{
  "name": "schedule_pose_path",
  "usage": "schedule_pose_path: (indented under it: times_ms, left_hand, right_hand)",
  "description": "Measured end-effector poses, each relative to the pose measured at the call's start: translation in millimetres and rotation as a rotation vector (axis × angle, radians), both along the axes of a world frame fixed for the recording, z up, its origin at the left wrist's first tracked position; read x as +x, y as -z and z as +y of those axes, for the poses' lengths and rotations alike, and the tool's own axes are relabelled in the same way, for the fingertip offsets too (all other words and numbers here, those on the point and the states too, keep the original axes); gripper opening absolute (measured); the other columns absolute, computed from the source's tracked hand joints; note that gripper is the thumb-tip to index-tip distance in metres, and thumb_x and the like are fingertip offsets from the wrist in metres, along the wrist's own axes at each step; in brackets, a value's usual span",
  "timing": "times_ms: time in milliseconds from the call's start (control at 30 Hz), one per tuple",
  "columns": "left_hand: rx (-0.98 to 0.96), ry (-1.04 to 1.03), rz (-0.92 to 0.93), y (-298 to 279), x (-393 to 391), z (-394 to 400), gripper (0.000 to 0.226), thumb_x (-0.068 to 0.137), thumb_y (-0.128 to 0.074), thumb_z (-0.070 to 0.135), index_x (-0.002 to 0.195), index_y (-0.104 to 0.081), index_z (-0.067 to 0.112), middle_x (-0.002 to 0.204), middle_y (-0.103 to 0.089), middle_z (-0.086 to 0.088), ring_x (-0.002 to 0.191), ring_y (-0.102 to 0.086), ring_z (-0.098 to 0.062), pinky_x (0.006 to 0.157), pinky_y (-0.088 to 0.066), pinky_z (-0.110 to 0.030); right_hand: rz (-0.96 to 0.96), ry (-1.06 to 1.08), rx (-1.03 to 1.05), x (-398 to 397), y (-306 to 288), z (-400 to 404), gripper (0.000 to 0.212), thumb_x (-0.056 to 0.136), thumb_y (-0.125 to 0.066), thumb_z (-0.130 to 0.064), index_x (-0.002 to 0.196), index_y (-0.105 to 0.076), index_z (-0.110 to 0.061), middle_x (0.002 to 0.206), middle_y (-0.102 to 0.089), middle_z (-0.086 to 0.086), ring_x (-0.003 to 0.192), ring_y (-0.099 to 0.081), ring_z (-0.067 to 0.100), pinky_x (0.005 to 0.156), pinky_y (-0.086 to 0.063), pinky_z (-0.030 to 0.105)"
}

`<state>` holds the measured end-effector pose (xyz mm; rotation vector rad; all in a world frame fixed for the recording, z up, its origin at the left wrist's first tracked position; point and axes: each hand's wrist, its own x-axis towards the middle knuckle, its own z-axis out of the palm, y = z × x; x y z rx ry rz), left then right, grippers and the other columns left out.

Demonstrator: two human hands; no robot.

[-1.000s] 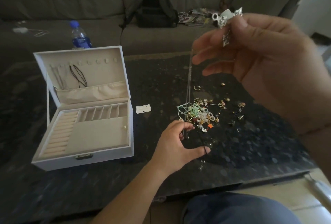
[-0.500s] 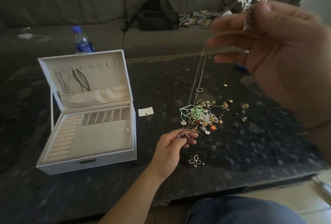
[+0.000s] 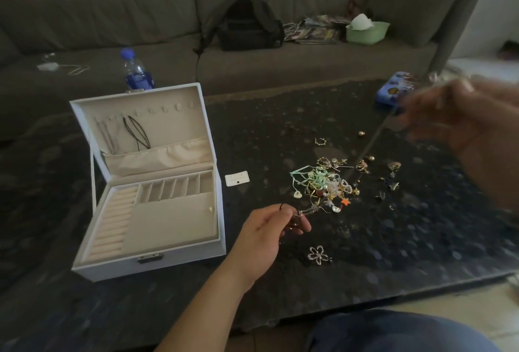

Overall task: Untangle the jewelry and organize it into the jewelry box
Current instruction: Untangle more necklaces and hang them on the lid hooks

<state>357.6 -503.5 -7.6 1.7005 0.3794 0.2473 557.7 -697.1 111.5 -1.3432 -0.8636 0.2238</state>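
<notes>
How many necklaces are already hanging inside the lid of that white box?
2 that I can make out in the jewelry box lid: a pale chain at the left, and a dark cord just right of it. Their lower ends drop into the fabric pocket, which may hide more.

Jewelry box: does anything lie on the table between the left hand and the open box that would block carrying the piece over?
Nothing visible does. The left hand, pinching a dark cord, sits just right of the jewelry box, whose lid stands open. The small white card lies farther back, off that path, and the flower pendant lies on the hand's other side.
</notes>
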Motion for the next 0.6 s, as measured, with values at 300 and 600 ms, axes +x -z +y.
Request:
schedule_pose_path:
  times_ms: [300, 600]
  left_hand:
    - [-0.155, -0.122, 0.107, -6, 2, 15, 0.037, 0.106, -0.044, 0.024, 0.093, -0.076, 0.011, 0.086, -0.074, -0.002, 0.080, -0.066, -0.011, 0.072, -0.046, -0.019]
    - [-0.416, -0.130, 0.133, -4, -1, 16, 0.035, 0.106, -0.043, 0.024, 0.103, -0.074, 0.009, 0.088, -0.074, -0.012, 0.069, -0.060, -0.016, 0.064, -0.041, -0.028]
  right_hand:
    - [0.041, 0.348, -0.532, -4, 104, -79, 0.023, 0.086, -0.056, -0.043, 0.093, -0.074, -0.030, 0.073, -0.069, 0.007, 0.063, -0.063, 0.010, 0.062, -0.054, 0.014]
    - [-0.179, 0.694, -0.919, 76, 240, -176, 0.032, 0.074, -0.053, -0.081, 0.092, -0.063, -0.057, 0.094, -0.066, -0.014, 0.087, -0.064, 0.017, 0.081, -0.055, 0.039]
